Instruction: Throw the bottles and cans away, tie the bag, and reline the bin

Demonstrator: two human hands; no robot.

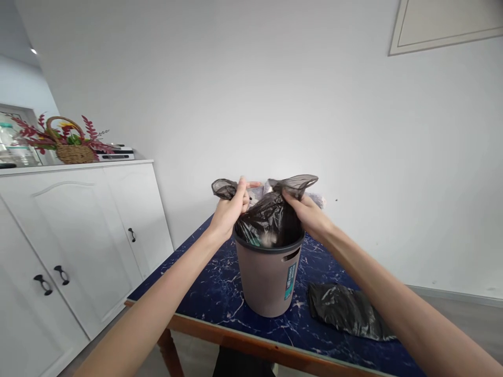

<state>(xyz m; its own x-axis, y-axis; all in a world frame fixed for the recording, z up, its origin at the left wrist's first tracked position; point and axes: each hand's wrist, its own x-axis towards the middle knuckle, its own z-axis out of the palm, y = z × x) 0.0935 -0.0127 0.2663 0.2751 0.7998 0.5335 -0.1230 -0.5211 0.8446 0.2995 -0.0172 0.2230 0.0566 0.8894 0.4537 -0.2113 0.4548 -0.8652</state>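
Observation:
A thin black garbage bag (267, 212) bulges up out of a brownish-grey trash can (263, 277) with a dark rim and a teal label. My left hand (234, 205) is closed on one gathered side of the bag, at the can's left. On the other side, my right hand (304, 207) pinches the bag's edge, and a loose flap stands up above the fingers. Something pale shows dimly through the plastic inside the can. Behind the hands lie whitish items, partly hidden.
The trash can stands on a blue marble-patterned table (208, 293) with a wooden edge. A folded black plastic bag (346, 311) lies at its right. White cabinets (78, 225) stand left, carrying a flower basket (74, 152). A white wall (275, 94) rises behind the table.

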